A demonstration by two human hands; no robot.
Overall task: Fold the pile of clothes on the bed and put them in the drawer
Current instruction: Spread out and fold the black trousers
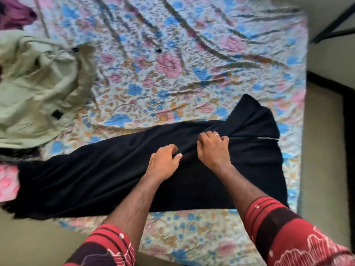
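Observation:
A long black garment (96, 175) lies spread across the near part of the bed, running from the left edge to the right side. My left hand (164, 162) rests on its middle with fingers curled, pinching a fold of the black cloth. My right hand (214, 147), with a ring on one finger, grips a bunched ridge of the same garment just to the right. A crumpled pale green garment (38, 89) lies at the left of the bed.
The bed carries a floral sheet (172, 64) in blue, pink and orange. A purple cloth (15, 14) sits at the far left corner. The bed's right edge meets a pale floor (322, 150) with a dark frame (334, 25) beyond.

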